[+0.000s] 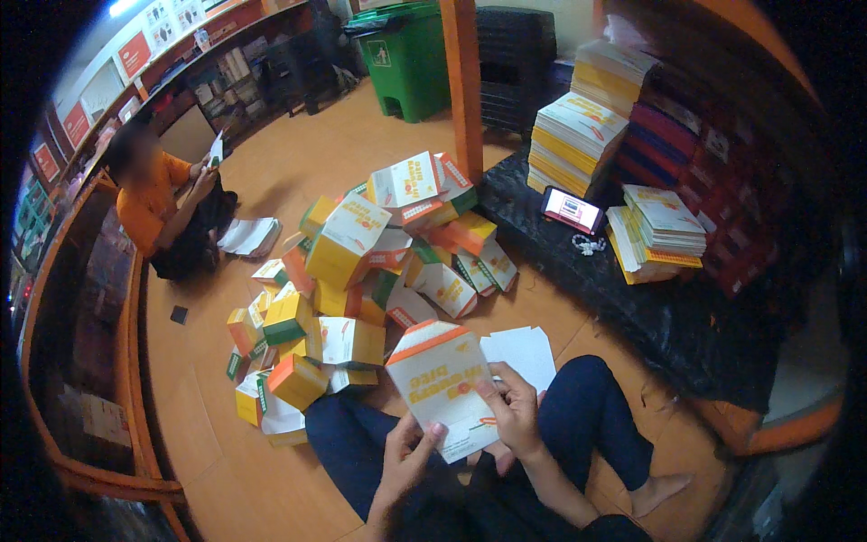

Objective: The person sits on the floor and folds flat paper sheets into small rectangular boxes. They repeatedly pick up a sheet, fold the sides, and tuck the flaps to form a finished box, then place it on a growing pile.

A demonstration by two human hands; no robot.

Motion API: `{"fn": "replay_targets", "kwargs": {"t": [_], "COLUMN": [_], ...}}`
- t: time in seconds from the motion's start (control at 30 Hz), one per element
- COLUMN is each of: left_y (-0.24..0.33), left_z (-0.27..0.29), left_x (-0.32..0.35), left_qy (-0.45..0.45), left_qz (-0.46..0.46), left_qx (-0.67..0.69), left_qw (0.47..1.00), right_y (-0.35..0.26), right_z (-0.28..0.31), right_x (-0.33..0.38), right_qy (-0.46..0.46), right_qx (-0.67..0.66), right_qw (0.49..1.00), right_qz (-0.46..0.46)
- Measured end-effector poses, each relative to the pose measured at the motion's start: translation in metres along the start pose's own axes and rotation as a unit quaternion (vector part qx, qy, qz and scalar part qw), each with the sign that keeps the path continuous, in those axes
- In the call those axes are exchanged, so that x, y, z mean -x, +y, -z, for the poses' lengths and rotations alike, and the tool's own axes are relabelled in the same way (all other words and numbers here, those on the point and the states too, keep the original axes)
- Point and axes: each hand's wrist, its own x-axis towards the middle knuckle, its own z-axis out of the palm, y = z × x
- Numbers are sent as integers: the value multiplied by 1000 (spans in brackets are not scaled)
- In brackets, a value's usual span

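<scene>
Sitting cross-legged on the orange floor [262, 488], the person is gripping a flat cardboard carton [442, 384] over the lap: the left hand [405, 461] is pinching its lower edge, and the right hand [513, 411] is clasping its right side. Just ahead, a heap of folded boxes [361, 271] is lying. A co-worker [167, 212] is sitting well apart, beyond it.

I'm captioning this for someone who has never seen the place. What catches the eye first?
The heap of folded boxes on the orange floor, mid-frame. Just below it, the left hand and right hand hold a flat carton. At right, flat cartons stand in stacks.
</scene>
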Motion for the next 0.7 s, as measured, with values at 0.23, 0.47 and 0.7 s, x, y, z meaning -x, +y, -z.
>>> {"fn": "replay_targets", "kwargs": {"t": [0.23, 0.47, 0.7], "left_y": [-6, -1, -8], "left_z": [35, 37, 65], "left_x": [-8, -16, -47], "left_qy": [22, 42, 23], "left_qz": [-37, -105, -138], "left_qx": [79, 1, -48], "left_qw": [996, 994, 989], "right_y": [3, 26, 58], "right_z": [15, 2, -14], "right_x": [-3, 0, -25], "right_qy": [-182, -135, -121], "right_qx": [86, 90, -40], "right_qw": [974, 980, 992], "right_qz": [103, 113, -8]}}
